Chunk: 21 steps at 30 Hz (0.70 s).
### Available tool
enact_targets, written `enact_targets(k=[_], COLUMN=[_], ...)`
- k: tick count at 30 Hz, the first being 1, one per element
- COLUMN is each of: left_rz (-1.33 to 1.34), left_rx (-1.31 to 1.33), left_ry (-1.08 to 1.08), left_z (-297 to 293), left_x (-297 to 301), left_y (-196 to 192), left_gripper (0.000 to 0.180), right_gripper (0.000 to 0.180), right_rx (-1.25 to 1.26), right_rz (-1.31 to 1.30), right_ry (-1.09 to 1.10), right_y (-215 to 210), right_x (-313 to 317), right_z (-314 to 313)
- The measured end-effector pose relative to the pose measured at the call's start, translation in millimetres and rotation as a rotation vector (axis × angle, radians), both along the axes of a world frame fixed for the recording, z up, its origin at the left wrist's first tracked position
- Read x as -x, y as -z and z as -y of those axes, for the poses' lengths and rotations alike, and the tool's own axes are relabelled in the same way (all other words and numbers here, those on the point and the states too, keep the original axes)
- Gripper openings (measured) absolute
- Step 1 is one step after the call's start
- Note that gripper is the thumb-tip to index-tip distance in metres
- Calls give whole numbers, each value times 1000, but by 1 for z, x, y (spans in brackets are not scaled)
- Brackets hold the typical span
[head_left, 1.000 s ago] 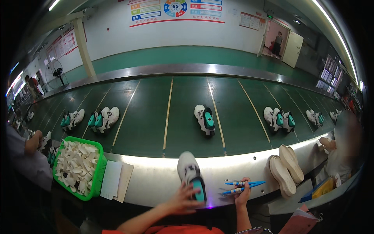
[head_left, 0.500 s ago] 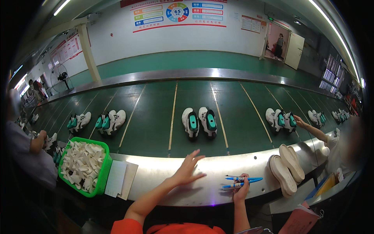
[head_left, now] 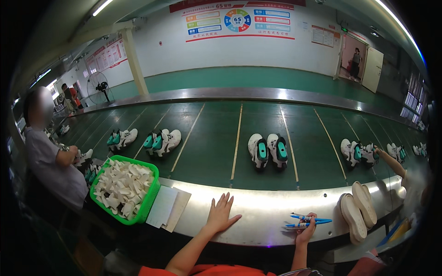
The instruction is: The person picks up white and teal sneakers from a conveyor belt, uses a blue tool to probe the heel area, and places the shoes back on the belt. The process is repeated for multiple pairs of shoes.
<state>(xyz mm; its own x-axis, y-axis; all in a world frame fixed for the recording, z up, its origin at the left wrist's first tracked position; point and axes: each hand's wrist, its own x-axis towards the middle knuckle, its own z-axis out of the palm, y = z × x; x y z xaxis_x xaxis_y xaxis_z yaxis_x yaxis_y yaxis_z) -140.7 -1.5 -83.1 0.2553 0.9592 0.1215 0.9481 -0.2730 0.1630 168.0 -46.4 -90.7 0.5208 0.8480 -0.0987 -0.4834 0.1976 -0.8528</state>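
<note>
Left hand (head_left: 220, 216), 12 o'clock from the worker (12 = straight ahead): palm down, fingers extended, thumb out wide, nothing gripped. Flat on the steel or just above it, can't tell. Right hand (head_left: 305, 232), 2 o'clock: fingers closed, pinching slim blue tools (head_left: 324, 221).

Rest by size. Green belt (head_left: 207, 165) runs 9 to 3 o'clock beyond both hands, pale stripes across it. Steel ledge (head_left: 262, 198) along its near edge. Co-worker (head_left: 53, 156) in a pale top, 10 o'clock. Green basket (head_left: 152, 202), 10 o'clock and closer, heaped with off-white scraps (head_left: 122, 184). Pair of white shoes (head_left: 262, 151) on the belt, between 12 and 1, side by side, teal inserts in the openings, clear of either hand. Two cream soles (head_left: 353, 221), 2 o'clock, past the right hand. Papers (head_left: 162, 208), 10 o'clock, just beside the basket.
</note>
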Motion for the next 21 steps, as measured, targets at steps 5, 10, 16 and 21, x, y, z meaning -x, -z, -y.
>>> enact_targets(k=[5,10,16,21], left_rz=[30,61,63,74], left_rx=[28,18,12,-7], left_ry=[-7,-7,-4,10], left_z=[-1,0,0,1], left_x=[0,1,2,1], left_y=[-3,-3,-3,-7], left_gripper=[80,79,79,76], right_gripper=[20,20,21,21], right_rx=[5,-1,-9,-2], right_rz=[9,45,58,62], right_ry=[3,-10,8,13], right_y=[-3,-4,-2,-1], right_x=[1,1,1,0], right_z=[2,1,0,0])
